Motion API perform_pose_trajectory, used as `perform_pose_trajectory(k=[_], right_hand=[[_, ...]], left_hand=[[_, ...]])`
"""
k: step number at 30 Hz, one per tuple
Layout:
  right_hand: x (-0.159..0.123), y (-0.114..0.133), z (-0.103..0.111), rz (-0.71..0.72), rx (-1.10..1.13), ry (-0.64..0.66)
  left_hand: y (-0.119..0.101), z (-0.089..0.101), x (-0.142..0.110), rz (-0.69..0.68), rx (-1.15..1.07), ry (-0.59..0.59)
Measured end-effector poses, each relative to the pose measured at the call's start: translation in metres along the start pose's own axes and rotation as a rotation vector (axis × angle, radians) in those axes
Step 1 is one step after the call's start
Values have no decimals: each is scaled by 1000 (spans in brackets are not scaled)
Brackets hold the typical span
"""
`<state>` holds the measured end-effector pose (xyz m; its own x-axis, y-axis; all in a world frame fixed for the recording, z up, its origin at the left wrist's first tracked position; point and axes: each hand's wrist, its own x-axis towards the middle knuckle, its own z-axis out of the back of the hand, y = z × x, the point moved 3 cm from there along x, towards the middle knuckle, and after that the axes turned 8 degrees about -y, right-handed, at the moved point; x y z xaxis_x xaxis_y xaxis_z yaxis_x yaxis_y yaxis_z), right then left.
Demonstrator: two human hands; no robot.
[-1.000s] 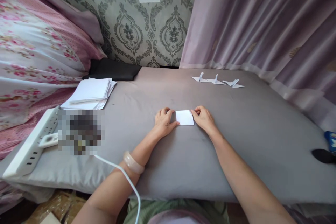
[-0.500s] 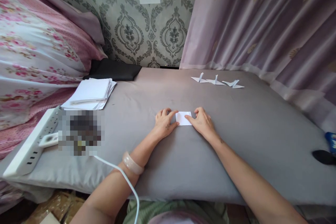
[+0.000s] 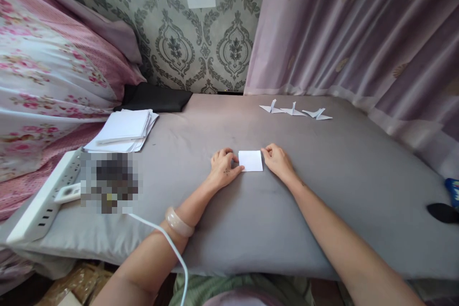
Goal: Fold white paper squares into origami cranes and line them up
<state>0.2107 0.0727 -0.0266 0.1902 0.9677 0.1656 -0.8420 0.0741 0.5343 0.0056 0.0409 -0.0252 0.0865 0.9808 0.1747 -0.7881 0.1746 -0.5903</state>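
A small folded white paper [image 3: 250, 161] lies flat on the grey cloth between my two hands. My left hand [image 3: 225, 168] is closed at its left edge, thumb on the near left corner and index finger bent against the side. At the far right corner, the thumb and index finger of my right hand [image 3: 278, 160] are pinched together on the paper's edge. Three folded paper cranes stand in a row farther back: a left crane [image 3: 271, 107], a middle crane [image 3: 293, 110] and a right crane [image 3: 318, 114].
A stack of white paper [image 3: 124, 126] sits at the left, before a black folded item [image 3: 154, 97]. Nearer lies a white power strip [image 3: 45, 201]; its white cable [image 3: 168, 239] crosses over my left forearm. A dark rounded object [image 3: 442, 213] rests at the right edge.
My right thumb has come off the top of the paper, and the right fingers now pinch at its far right corner. The paper's face shows more fully. My left hand stays at its side.
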Motion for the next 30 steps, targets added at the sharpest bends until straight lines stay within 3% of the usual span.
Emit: perform_pose_trajectory(k=[9,14,16,19,25,30], right_hand=[[-10,-4,10,9,372,92],[-17,0,15,-191,765,81],[-24,8,17,-282,951,198],[-36,22,21,-372,1134,388],[-44,30,25,-396,1318,489],[-43,29,24,-441,1398,511]], left_hand=[[-10,-3,0,-61,-99,-46],[-14,15,-3,-285,-163,-410],[-15,22,-6,-363,-133,-537],[-20,28,-12,-491,-109,-627],[-25,26,-22,-709,-176,-608],[-25,23,-23,-687,-233,-546]])
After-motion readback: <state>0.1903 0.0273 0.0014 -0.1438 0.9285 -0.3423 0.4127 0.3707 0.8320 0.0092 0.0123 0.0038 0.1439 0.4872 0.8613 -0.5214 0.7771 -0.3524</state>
